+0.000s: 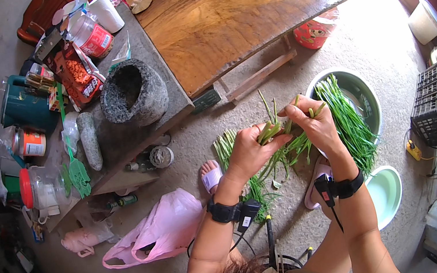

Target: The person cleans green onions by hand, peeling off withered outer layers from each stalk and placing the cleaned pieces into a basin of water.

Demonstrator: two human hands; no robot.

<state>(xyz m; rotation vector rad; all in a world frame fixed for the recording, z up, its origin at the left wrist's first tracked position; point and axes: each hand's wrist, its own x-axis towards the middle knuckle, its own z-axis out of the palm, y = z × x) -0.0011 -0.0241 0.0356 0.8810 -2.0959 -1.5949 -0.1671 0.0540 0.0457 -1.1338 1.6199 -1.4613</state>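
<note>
My left hand (249,148) grips a bunch of cut green stalks (269,133), their pale ends poking up past the thumb. Close beside it, my right hand (311,120) is closed on a few more green stems (317,109). Leafy ends hang below and between both hands. A long bundle of thin green leaves, probably chives (346,127), lies across the rim of a large metal basin (370,96) to the right. Another green bundle (226,141) rests on the floor, partly hidden behind my left hand and forearm.
A wooden table (234,24) adjoins a stone-topped counter (103,156) bearing a stone mortar (134,94) and a pestle (89,141). On the floor are a pink plastic bag (160,230), a pale green basin (387,196) and a red bucket (314,33). A black crate (426,108) stands right.
</note>
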